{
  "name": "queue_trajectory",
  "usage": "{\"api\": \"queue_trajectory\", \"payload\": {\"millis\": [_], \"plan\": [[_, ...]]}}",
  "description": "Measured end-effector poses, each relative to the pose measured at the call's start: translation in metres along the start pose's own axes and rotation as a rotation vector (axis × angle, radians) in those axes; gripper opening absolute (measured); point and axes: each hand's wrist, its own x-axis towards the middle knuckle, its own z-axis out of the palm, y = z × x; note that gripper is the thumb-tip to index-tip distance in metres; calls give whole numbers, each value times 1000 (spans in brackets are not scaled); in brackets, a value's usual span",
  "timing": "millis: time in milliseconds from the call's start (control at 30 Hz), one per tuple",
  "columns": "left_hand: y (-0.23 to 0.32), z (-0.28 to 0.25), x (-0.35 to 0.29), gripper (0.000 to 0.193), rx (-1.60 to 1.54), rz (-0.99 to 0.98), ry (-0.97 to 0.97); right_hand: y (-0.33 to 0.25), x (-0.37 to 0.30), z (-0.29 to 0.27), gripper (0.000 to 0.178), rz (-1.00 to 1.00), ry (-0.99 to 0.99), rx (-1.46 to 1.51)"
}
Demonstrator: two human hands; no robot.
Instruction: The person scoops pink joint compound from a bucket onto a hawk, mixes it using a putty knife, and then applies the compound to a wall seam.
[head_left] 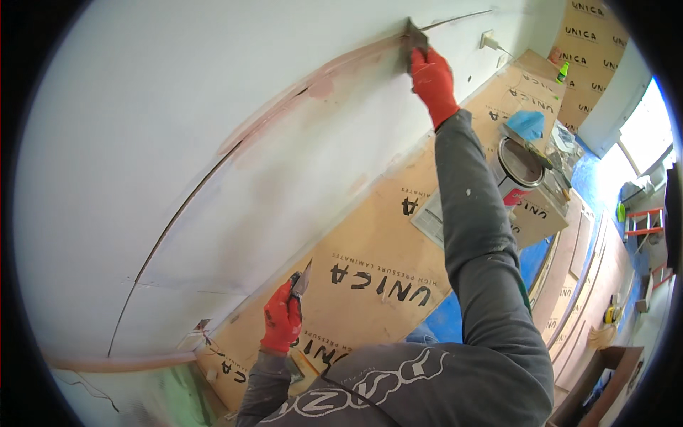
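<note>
My right hand (432, 75) in a red glove reaches up to the white wall (270, 185). It is closed on a wide putty knife (417, 37), whose blade lies against the wall over a long dark crack (186, 201). Pinkish filler (348, 64) is smeared along the crack's upper stretch, while its lower stretch shows as a dark gap. Lower down, my left hand (282, 320), also red-gloved, grips a small bladed tool (302, 280) with a dark handle, its pointed end upward. That hand is held in front of the wall's lower part, above the covered counter.
Brown printed board (377, 249) covers the counter below the wall. An open can of filler (519, 167) stands beside my right arm, with a blue cloth (526, 124) behind. A socket (489, 40) projects from the wall. An orange ladder (645, 222) stands far right.
</note>
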Motion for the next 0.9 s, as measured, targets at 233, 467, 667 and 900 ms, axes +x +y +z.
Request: {"api": "queue_trajectory", "payload": {"millis": [233, 467, 667, 900], "plan": [[-3, -1, 6, 37, 21, 66, 17, -105, -104, 6, 24, -45, -56, 152], [-17, -5, -15, 38, -117, -81, 38, -172, -172, 11, 26, -109, -122, 171], [-18, -20, -33, 41, -183, -277, 122, -231, -223, 14, 27, -141, -167, 290], [-90, -45, -70, 56, 45, -135, 308, -270, -272, 0, 33, -189, -552, 494]]}}
